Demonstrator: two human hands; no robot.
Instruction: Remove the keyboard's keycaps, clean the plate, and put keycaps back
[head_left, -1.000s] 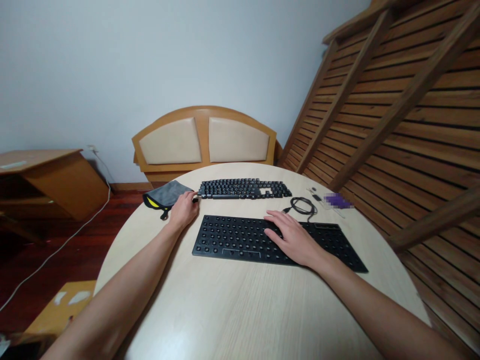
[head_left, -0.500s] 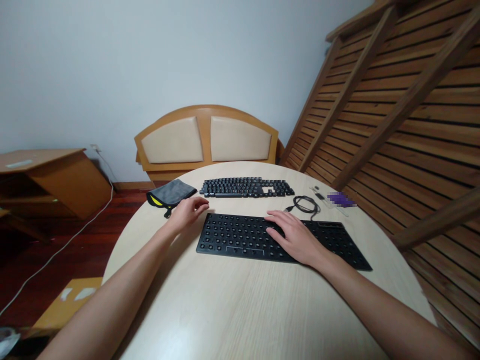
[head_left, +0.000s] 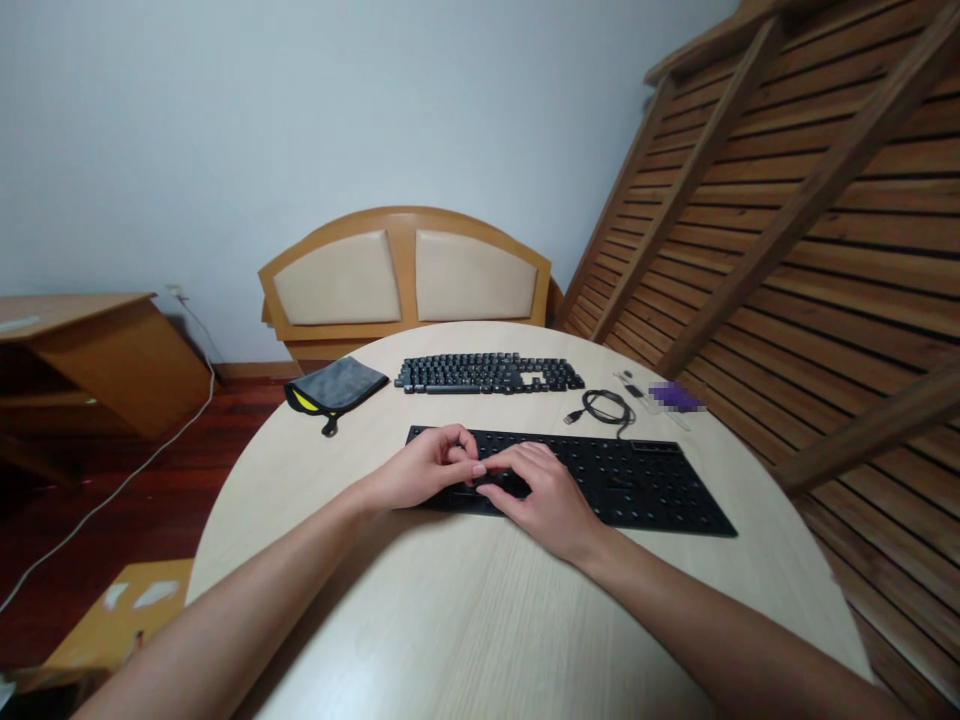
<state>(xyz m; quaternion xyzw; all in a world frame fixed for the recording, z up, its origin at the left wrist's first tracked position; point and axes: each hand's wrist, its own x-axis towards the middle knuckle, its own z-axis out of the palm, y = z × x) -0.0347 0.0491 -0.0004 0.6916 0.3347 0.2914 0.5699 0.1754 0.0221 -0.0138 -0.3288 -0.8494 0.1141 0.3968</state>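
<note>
A black keyboard base without its keycaps (head_left: 645,490) lies across the table in front of me. Over its left half my two hands meet at the fingertips. My left hand (head_left: 431,468) is closed in a pinch, its thumb tip against the fingers of my right hand (head_left: 544,495). The thumb and index finger of the right hand curl round the same spot. Whatever small dark thing they pinch blends with the base and cannot be made out. Behind the base, loose black keycaps (head_left: 457,375) are laid out in keyboard order, with a gap at the right.
A grey cloth (head_left: 337,385) with a yellow underside lies left on the round table (head_left: 480,620). A coiled USB cable (head_left: 607,408) sits behind the base. Farther right are small parts and a blurred purple item (head_left: 676,396). Slatted wood (head_left: 810,250) leans on the right.
My left hand has moved right and nearer, from beside the cloth onto the base. The right hand has shifted left and closed in to meet it. My view has moved slightly.
</note>
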